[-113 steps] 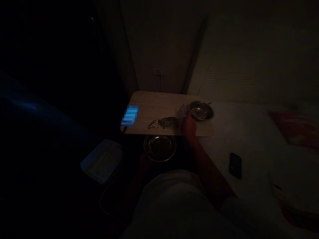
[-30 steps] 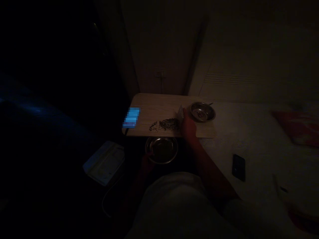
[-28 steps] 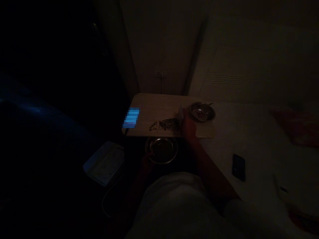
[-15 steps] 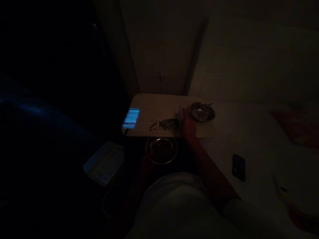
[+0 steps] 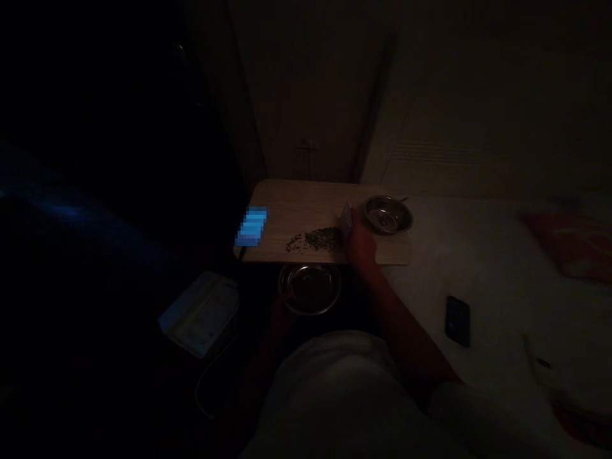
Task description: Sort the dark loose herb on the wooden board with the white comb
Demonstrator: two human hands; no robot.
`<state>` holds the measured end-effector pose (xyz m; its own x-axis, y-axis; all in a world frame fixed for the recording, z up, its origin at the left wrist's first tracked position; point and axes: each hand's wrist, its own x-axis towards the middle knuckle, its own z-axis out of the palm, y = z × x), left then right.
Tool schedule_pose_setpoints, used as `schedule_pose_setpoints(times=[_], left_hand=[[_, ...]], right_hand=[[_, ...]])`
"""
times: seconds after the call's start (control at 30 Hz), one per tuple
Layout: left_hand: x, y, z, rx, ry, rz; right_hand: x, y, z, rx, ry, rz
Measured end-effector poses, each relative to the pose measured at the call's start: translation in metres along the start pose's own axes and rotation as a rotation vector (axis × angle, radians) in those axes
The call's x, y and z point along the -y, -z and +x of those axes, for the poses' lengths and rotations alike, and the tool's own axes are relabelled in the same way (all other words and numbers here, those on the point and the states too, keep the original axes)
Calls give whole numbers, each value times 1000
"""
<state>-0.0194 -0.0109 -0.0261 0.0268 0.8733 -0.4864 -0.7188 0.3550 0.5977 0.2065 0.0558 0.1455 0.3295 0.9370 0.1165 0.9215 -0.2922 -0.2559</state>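
In dim light, my left hand (image 5: 283, 307) grips the near left rim of a round metal bowl (image 5: 313, 290), held just under the front edge of a small wooden table (image 5: 306, 197). My right hand (image 5: 361, 245) is closed on a flat, pale card (image 5: 347, 217) with printed marks, standing on edge on the tabletop. Left of the card, touching or close to it, lies a spread of small dark grains (image 5: 322, 238). A second metal bowl (image 5: 387, 215) sits at the table's right end, beyond my right hand, with a utensil handle at its rim.
A lit, blurred-out screen (image 5: 252, 226) is at the table's left end. A dark phone (image 5: 458, 320) lies on the white bedding (image 5: 425, 280) at right, with a reddish cloth or bag (image 5: 568, 245) farther off. A pale box (image 5: 203, 312) stands low at left, a cord beside it.
Almost nothing differs. Both hands, the card, the grains and the bowls are in about the same places.
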Motion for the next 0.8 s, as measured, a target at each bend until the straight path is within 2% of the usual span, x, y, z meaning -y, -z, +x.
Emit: schedule_pose_setpoints(times=[0.17,0.47,0.57,0.67,0.8], left_hand=[[5,-4,9,-40,37,20],[-2,5,-8,-43,-106,75],[-1,-1,-6,-27,-52,70],[1,-9,1,-45,65,11],[2,-12,6,-62,92,3]], right_hand=[[0,0,0,21,-3,11],[-1,-2,0,-16,5,32],[-1,-1,0,-2,-10,32],[-1,-1,0,-5,-1,29],[-1,-1,0,-5,-3,13]])
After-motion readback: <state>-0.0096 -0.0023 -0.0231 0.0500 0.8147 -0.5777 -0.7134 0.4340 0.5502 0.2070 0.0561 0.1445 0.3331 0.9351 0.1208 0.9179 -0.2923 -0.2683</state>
